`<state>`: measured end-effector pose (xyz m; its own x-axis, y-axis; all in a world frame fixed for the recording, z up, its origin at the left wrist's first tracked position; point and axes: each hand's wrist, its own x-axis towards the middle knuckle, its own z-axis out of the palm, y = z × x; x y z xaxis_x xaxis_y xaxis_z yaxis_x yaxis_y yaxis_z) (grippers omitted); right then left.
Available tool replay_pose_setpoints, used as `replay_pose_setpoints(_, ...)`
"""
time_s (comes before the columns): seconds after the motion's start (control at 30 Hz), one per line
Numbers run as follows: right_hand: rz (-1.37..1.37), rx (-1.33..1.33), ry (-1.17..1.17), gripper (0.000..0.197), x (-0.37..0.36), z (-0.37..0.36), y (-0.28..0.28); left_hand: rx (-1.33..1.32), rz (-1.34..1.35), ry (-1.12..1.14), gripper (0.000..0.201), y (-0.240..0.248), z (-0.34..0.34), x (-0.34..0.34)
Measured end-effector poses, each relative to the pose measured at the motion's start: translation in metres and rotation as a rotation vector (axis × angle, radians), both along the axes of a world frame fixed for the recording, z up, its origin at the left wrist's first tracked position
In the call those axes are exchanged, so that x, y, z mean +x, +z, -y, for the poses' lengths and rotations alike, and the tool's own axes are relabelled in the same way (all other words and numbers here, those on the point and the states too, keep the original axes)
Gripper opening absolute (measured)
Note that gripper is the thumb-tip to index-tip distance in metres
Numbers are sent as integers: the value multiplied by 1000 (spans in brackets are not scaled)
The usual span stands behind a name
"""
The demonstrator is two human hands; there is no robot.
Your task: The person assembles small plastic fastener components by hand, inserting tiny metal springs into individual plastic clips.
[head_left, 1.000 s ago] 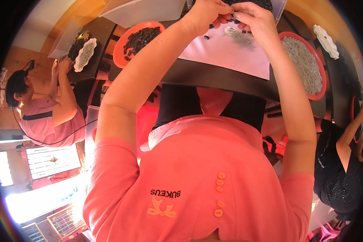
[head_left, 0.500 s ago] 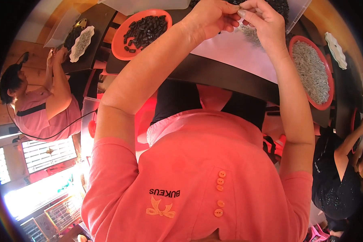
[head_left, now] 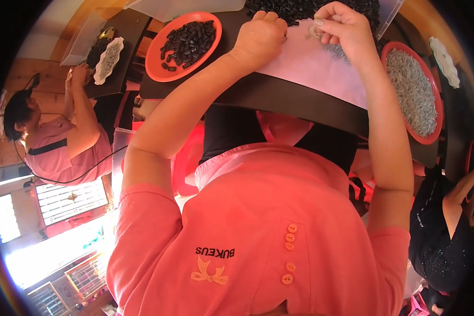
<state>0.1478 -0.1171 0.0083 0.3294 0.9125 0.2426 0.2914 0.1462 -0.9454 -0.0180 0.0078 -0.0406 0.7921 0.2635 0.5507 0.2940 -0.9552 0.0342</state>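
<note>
My left hand (head_left: 260, 38) is over the left part of a pale sheet (head_left: 295, 60), its fingers curled in. Whatever it holds is hidden, and a heap of small black pieces (head_left: 279, 8) lies just beyond it. To the right, my right hand (head_left: 345, 29) has thumb and forefinger pinched together; anything between them is too small to name. Close below those fingertips shows a small tan, wiry thing (head_left: 314, 32), which I cannot make out clearly. Beside that hand, partly covered by it, small silvery pieces (head_left: 336, 51) are heaped on the sheet.
An orange-red tray (head_left: 151, 66) of black pieces stands left; another orange-red tray (head_left: 429, 138) of silvery pieces stands right. A white wavy-edged dish (head_left: 444, 63) is farther right. Clear plastic bins (head_left: 195, 5) line the back. One co-worker (head_left: 63, 137) sits left, another (head_left: 442, 231) right.
My hands, together over the sheet before, have come apart. The left has drawn back to the left and curled; the right remains pinched, slightly lower.
</note>
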Motion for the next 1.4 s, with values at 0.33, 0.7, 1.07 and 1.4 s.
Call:
replay_pose_setpoints(0.33, -16, -37, 1, 10, -3, -3, -8, -1538, 317, -204, 15, 39, 20, 13)
replay_pose_setpoints(0.7, 17, 87, -56, 7, -6, -2, -12, -1711, 393, -256, 13, 37, 17, 21)
replay_pose_setpoints(1.07, 555, 336, -125, 15, -15, -9, -16, -1996, 508, -381, 15, 23, 6, 19)
replay_pose_setpoints(1.4, 813, 121, -305, 12, 11, -20, -7, -1872, 548, -245, 10, 27, 3, 17)
